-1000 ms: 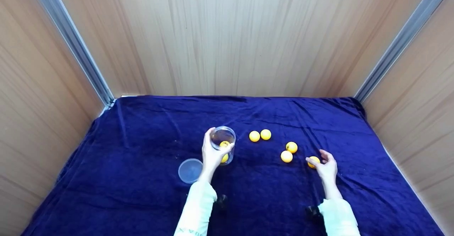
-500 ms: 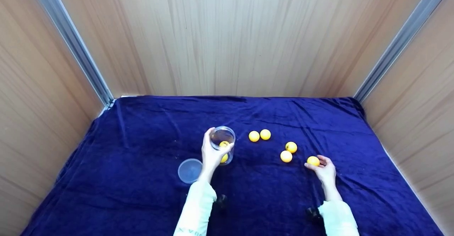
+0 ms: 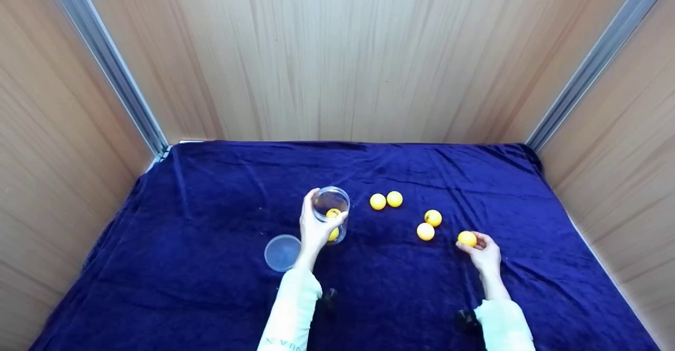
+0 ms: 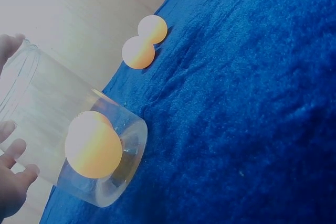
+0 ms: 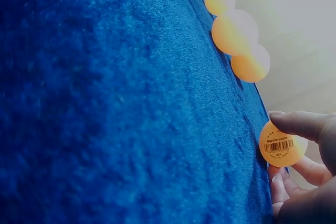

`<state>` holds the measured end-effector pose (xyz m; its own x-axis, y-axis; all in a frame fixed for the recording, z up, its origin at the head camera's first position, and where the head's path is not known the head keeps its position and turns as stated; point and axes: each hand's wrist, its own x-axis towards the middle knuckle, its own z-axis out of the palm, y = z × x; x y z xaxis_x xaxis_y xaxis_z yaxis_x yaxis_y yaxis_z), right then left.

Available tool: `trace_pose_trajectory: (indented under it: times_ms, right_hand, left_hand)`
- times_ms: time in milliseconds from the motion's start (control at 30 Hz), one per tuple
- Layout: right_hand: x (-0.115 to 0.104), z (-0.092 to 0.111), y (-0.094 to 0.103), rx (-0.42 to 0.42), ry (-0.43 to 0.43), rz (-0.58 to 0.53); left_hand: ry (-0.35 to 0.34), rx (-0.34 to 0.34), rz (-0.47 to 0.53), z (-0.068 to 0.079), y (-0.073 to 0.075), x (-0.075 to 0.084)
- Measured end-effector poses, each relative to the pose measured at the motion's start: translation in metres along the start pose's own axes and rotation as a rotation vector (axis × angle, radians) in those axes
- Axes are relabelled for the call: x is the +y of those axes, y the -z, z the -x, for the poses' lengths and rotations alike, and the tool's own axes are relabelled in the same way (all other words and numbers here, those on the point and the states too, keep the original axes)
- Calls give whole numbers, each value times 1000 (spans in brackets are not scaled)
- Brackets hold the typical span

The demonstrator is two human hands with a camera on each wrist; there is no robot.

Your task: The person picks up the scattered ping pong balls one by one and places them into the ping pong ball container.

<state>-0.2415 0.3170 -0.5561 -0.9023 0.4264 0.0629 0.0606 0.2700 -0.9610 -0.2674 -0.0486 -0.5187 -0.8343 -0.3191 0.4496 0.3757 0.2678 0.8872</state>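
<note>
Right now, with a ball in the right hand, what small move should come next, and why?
Probably bring the held ball over to the mouth of the jar: the right hand pinches it, the left hand grips the jar, the lid is off, and other balls sit inside.
</note>
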Motion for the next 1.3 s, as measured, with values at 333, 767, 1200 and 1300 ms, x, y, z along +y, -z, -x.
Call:
trace_pose_trajectory:
  times_ms: [333, 767, 1200, 1300]
  right_hand:
    - [14, -9, -4, 15, -4, -33]
    - [24, -22, -17, 33, 46, -38]
    - [24, -35, -42, -42, 160, -137]
    - [22, -39, -51, -62, 182, -163]
  left_hand:
    - [23, -9, -23, 0, 0, 1]
    - [22, -11, 7, 0, 0, 1]
    - [-4, -2, -4, 1, 0, -1]
    - [-15, 1, 9, 0, 0, -1]
